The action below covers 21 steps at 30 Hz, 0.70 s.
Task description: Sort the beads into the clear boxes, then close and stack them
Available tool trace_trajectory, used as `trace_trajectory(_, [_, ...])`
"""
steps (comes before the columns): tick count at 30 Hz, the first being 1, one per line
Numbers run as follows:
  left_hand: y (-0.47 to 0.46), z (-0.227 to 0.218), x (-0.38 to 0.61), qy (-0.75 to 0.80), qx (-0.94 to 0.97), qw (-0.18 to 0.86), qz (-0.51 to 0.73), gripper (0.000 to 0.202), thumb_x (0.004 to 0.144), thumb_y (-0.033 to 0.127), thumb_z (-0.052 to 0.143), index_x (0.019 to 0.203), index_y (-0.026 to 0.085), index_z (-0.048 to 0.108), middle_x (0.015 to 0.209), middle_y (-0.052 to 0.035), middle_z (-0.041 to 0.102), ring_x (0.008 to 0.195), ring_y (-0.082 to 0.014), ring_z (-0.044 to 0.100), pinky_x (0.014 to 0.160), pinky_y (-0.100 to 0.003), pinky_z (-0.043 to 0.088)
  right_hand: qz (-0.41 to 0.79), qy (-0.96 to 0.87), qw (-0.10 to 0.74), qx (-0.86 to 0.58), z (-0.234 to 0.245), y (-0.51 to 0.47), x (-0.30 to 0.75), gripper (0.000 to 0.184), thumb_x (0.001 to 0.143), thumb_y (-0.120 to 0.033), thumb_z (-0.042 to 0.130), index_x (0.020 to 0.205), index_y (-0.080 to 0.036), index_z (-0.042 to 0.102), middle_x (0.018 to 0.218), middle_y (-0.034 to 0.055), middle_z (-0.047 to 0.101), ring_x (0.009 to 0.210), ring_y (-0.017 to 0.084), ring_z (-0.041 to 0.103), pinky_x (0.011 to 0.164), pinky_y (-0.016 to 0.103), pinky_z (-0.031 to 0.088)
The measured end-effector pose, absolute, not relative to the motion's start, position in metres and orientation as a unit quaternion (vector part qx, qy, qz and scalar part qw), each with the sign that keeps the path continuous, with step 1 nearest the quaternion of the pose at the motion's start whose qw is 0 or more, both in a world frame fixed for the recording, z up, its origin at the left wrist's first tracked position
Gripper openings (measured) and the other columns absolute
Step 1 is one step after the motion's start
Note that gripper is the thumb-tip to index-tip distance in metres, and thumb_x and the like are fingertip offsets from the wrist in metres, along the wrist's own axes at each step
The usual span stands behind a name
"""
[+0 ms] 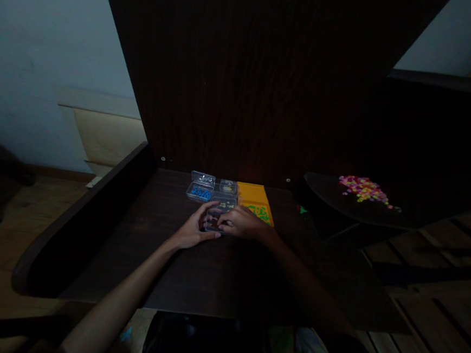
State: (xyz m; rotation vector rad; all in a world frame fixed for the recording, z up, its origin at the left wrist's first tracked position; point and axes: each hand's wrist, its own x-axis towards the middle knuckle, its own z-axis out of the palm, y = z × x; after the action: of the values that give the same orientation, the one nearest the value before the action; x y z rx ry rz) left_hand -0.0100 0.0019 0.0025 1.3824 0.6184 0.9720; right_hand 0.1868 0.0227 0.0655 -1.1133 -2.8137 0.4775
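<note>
My left hand (193,228) curls round the left side of a clear plastic box (212,224), its thumb along the near edge and fingers at the far side. Inside the box are small pieces, too dark to identify. My right hand (242,222) is over the box's right part, fingers bent together and dipping into it; anything between the fingertips is hidden. Pale pieces (228,205) show just behind the box. Farther back stand an open clear box of blue pieces (200,193) and a small clear box with pale yellow pieces (228,188). By my right hand lies an open yellow case (252,191) holding green pieces (263,213).
A dark wooden desk (131,255) has a raised side panel (81,216) on the left and a tall back panel (258,91). On a dark rounded shelf (324,191) at right sits a pile of pink and yellow pieces (363,188). A small green and red bit (302,209) lies nearby.
</note>
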Motion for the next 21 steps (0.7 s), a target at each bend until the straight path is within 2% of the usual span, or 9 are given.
trace_trajectory(3, [0.0015, 0.0028, -0.0100, 0.272, 0.601, 0.621, 0.423, 0.084, 0.068, 0.017, 0.082, 0.139, 0.026, 0.040, 0.127, -0.0104, 0.054, 0.107, -0.0223, 0.062, 0.095, -0.042, 0.052, 0.149, -0.919, 0.028, -0.364, 0.0681, 0.0219, 0.1853, 0.017, 0.085, -0.027, 0.063, 0.093, -0.022, 0.076, 0.076, 0.0026, 0.072, 0.066, 0.015, 0.060, 0.059, 0.024, 0.032])
trace_trajectory(10, [0.0009, 0.0026, -0.0103, 0.274, 0.605, 0.618, 0.419, 0.083, 0.068, 0.018, 0.082, 0.139, 0.027, 0.040, 0.127, -0.0097, 0.055, 0.110, -0.0231, 0.061, 0.098, -0.043, 0.050, 0.117, -0.919, 0.015, -0.376, 0.0679, 0.0214, 0.1820, 0.017, 0.084, -0.028, 0.063, 0.092, -0.023, 0.078, 0.083, 0.0053, 0.073, 0.076, 0.019, 0.063, 0.063, 0.026, 0.036])
trace_trajectory(21, [-0.0004, 0.0049, -0.0104, 0.284, 0.615, 0.612, 0.408, 0.082, 0.069, 0.020, 0.082, 0.139, 0.025, 0.039, 0.130, -0.0110, 0.053, 0.112, -0.0249, 0.061, 0.097, -0.043, 0.050, 0.093, -0.918, -0.010, -0.386, 0.0712, 0.0198, 0.1777, 0.021, 0.087, -0.030, 0.058, 0.092, -0.022, 0.077, 0.081, 0.0063, 0.073, 0.075, 0.020, 0.064, 0.062, 0.027, 0.035])
